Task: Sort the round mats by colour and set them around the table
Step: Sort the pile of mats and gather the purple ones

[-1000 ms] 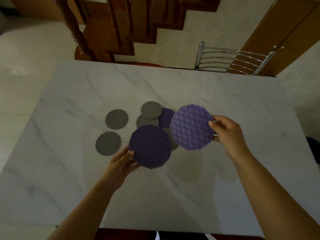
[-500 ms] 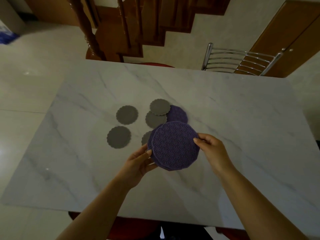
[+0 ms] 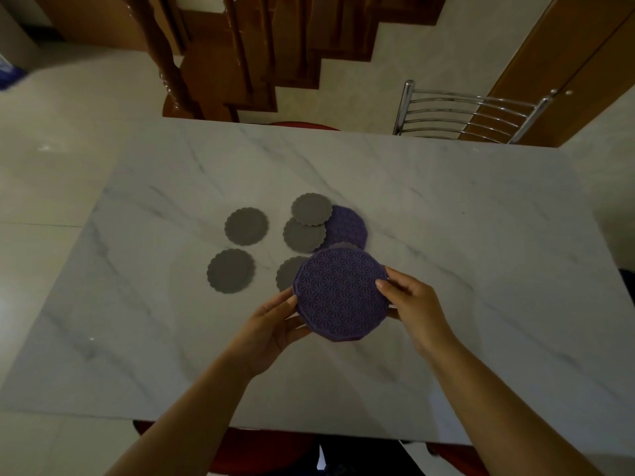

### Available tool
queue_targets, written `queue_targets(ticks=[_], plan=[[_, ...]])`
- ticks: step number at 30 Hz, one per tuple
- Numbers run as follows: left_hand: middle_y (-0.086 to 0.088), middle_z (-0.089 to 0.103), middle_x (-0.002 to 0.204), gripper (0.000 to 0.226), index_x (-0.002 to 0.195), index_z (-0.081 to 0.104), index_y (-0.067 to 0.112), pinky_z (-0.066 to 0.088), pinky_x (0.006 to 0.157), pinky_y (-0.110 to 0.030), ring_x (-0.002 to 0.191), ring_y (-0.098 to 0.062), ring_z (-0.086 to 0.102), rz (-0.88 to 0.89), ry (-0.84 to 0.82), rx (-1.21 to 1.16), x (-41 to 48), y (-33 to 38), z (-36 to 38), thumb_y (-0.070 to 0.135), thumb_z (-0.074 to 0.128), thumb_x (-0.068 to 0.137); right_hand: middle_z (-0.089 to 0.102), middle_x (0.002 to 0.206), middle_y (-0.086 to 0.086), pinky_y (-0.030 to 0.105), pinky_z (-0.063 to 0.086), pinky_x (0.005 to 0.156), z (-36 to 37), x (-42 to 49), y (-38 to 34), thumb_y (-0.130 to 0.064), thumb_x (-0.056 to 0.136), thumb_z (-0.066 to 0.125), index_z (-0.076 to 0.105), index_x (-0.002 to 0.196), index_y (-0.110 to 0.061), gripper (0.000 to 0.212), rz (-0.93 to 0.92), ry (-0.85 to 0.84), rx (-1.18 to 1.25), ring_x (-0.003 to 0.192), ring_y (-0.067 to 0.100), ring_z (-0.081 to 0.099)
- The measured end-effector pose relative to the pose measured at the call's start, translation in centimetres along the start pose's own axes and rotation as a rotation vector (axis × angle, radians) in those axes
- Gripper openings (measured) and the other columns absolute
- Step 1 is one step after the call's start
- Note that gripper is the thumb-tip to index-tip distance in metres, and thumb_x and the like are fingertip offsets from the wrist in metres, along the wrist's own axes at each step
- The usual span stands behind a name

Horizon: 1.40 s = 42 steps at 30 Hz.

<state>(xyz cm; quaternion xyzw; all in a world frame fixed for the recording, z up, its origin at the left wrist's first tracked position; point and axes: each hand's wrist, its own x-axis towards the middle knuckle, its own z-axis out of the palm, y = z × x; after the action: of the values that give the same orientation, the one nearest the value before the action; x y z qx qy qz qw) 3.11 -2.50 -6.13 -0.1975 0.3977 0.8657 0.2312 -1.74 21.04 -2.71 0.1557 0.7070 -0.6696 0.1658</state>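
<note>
Your left hand [image 3: 271, 333] and right hand [image 3: 410, 304] both grip the purple mats [image 3: 342, 293], seemingly stacked, above the tabletop [image 3: 464, 269] centre.

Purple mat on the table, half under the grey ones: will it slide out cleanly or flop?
The purple mat looks thin and perforated, so probably light and bendy. Two grey mats overlap its edge; pulling would likely drag them. Lying flat on smooth marble, it may slide easily.

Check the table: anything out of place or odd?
Nothing damaged. One purple mat lies partly under two grey mats, colours still mixed there. Both hands hold the purple stack.
</note>
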Motion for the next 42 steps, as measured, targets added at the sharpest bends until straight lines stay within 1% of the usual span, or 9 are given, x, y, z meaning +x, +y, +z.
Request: queue_targets(ticks=[4, 9, 15, 19, 22, 26, 31, 37, 42], plan=[[-0.013, 0.071, 0.116, 0.034, 0.117, 0.069, 0.016, 0.059, 0.075, -0.034, 0.099, -0.028, 0.07, -0.022, -0.003, 0.052, 0.3, 0.2, 0.0, 0.01, 0.058, 0.085, 0.069, 0.111, 0.008, 0.035, 0.058, 0.079, -0.3, 0.1, 0.3, -0.013, 0.09, 0.059, 0.061, 0.124, -0.016, 0.035, 0.005, -0.002, -0.051, 0.1, 0.022, 0.066], [-0.01, 0.074, 0.105, 0.033, 0.11, 0.073, 0.016, 0.06, 0.072, -0.034, 0.092, -0.026, 0.072, 0.0, 0.017, 0.081, 0.8, 0.1, -0.4, 0.007, 0.061, 0.081, 0.068, 0.106, 0.008, 0.02, 0.055, 0.06, -0.7, 0.6, 1.1, -0.013, 0.09, 0.058, 0.063, 0.12, -0.017, 0.031, 0.06, -0.025, 0.007, 0.09, 0.018, 0.068], [-0.012, 0.074, 0.103, 0.035, 0.113, 0.067, 0.012, 0.061, 0.07, -0.037, 0.088, -0.027, 0.072, 0.009, 0.087, 0.048, 0.6, -0.3, -2.2, 0.005, 0.061, 0.079, 0.07, 0.095, 0.005, 0.023, 0.054, 0.057, 0.0, 4.6, 2.2, -0.022, 0.092, 0.055, 0.063, 0.112, -0.014, 0.023, 0.193, -0.03, -0.118, 0.071, 0.012, 0.069], [-0.011, 0.074, 0.103, 0.039, 0.116, 0.064, 0.012, 0.061, 0.071, -0.038, 0.088, -0.026, 0.072, 0.025, 0.15, 0.026, 0.2, -0.4, -3.8, 0.005, 0.059, 0.078, 0.062, 0.119, 0.01, 0.028, 0.045, 0.081, 1.3, 9.1, 2.5, -0.023, 0.087, 0.06, 0.056, 0.122, -0.012, 0.037, -0.031, 0.012, -0.754, 0.106, 0.025, 0.059], [-0.012, 0.073, 0.102, 0.04, 0.117, 0.065, 0.012, 0.061, 0.07, -0.037, 0.085, -0.025, 0.072, 0.031, 0.195, -0.002, -0.1, -0.3, -5.2, 0.004, 0.057, 0.079, 0.041, 0.142, 0.012, 0.038, 0.038, 0.101, 2.9, 11.4, 2.5, -0.033, 0.084, 0.064, 0.035, 0.142, -0.014, 0.067, -0.092, -0.074, -1.068, 0.129, 0.032, 0.037], [-0.011, 0.074, 0.1, 0.037, 0.113, 0.069, 0.014, 0.06, 0.068, -0.035, 0.083, -0.024, 0.073, 0.036, 0.223, -0.028, -0.3, 0.2, -6.6, 0.003, 0.056, 0.08, 0.028, 0.15, 0.009, 0.041, 0.034, 0.106, 4.5, 12.7, 2.9, -0.04, 0.084, 0.063, 0.016, 0.148, -0.015, 0.084, -0.085, -0.134, -1.326, 0.133, 0.032, 0.028], [-0.01, 0.074, 0.103, 0.037, 0.111, 0.072, 0.017, 0.06, 0.07, -0.036, 0.086, -0.025, 0.073, 0.045, 0.233, -0.053, -0.2, 0.7, -7.4, 0.003, 0.054, 0.081, 0.034, 0.139, 0.011, 0.039, 0.036, 0.102, 4.8, 12.4, 3.3, -0.036, 0.079, 0.07, 0.029, 0.142, -0.016, 0.077, -0.107, -0.041, -1.315, 0.126, 0.031, 0.033], [-0.013, 0.074, 0.102, 0.04, 0.117, 0.066, 0.013, 0.061, 0.067, -0.036, 0.083, -0.026, 0.073, 0.035, 0.225, -0.048, 0.3, 1.2, -7.2, 0.003, 0.054, 0.08, 0.06, 0.115, 0.019, 0.036, 0.044, 0.082, 0.7, 12.9, 1.9, -0.017, 0.087, 0.058, 0.055, 0.109, -0.006, 0.025, 0.0, 0.131, -0.982, 0.103, 0.034, 0.058], [-0.012, 0.073, 0.103, 0.041, 0.118, 0.064, 0.013, 0.061, 0.068, -0.036, 0.083, -0.026, 0.073, 0.02, 0.212, -0.035, 0.7, 1.4, -6.4, 0.003, 0.055, 0.079, 0.061, 0.115, 0.021, 0.035, 0.044, 0.079, -4.8, 13.9, 0.5, -0.018, 0.087, 0.056, 0.055, 0.113, -0.005, 0.029, 0.167, 0.253, -1.073, 0.103, 0.036, 0.058]])
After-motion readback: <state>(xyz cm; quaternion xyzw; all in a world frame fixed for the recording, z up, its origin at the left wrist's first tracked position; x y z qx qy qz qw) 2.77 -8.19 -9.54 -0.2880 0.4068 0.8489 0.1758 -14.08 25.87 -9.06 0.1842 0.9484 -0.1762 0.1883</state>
